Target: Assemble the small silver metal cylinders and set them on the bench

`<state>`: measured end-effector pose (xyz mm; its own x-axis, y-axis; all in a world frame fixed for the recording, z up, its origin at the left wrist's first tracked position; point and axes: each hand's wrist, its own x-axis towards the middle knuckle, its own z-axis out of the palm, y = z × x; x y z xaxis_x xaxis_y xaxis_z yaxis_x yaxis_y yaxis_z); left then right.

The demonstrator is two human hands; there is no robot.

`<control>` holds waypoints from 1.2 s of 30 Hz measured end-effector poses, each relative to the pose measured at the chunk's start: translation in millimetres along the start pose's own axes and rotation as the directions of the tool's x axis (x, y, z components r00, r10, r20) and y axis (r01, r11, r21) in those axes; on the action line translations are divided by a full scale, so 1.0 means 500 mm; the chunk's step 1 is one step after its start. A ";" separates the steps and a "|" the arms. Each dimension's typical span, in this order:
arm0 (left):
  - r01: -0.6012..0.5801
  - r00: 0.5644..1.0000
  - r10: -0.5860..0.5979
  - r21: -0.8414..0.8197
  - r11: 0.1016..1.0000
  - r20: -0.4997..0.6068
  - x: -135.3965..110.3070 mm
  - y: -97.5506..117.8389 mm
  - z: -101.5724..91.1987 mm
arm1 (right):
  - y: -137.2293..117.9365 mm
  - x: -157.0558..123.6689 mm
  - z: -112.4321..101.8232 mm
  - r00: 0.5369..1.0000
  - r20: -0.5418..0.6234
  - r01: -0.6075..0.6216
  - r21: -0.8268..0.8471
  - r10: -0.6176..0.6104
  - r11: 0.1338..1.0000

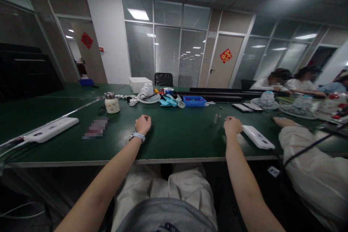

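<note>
My left hand [143, 124], with a grey watch [137, 137] at the wrist, rests on the green table [179, 139] with its fingers curled in. Whatever they may hold is hidden. Farther right, my right hand [233, 125] is also closed, its fingertips pinched together at the left side. A tiny bright bit shows there, too small to name. Just left of that hand a small metal cylinder [216, 118] stands upright on the table, apart from the fingers. A white device with a cable [258, 137] lies close by on the right of my right hand.
Along the back are a white fan part with a round grille [148, 96], light-blue fan blades [171, 100], a blue tray [194, 101] and a white box [140, 84]. A cream jar [112, 105] and a white power strip [51, 129] are left. Another person's sleeve [301, 143] is right.
</note>
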<state>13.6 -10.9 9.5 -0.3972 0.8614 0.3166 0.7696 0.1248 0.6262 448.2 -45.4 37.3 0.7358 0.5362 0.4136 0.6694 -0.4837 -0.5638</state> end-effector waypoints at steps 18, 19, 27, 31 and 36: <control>-0.011 1.000 0.011 0.014 1.000 0.008 -0.003 0.000 0.000 | -0.064 -0.032 0.069 0.844 -0.081 0.537 0.088 -0.531 0.839; -0.010 1.000 0.010 0.019 1.000 0.013 -0.003 0.000 -0.002 | -0.067 -0.034 0.075 0.853 -0.042 0.523 0.063 -0.521 0.850; -0.026 0.999 0.024 0.034 0.999 0.032 -0.004 0.002 -0.003 | -0.061 -0.036 0.085 0.900 0.102 0.423 0.032 -0.424 0.906; -0.033 0.999 0.031 0.044 0.998 0.039 -0.005 0.002 -0.003 | -0.060 -0.035 0.086 0.914 0.098 0.386 0.088 -0.394 0.918; -0.041 0.999 0.039 0.069 0.997 0.032 -0.007 0.003 -0.003 | -0.064 -0.025 0.093 0.951 0.128 0.263 0.134 -0.280 0.955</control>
<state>15.4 -14.6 10.1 -0.3504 0.8811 0.3177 0.8180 0.1227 0.5619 412.9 -4.5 16.7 0.4995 0.7341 0.4599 0.8196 -0.2285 -0.5254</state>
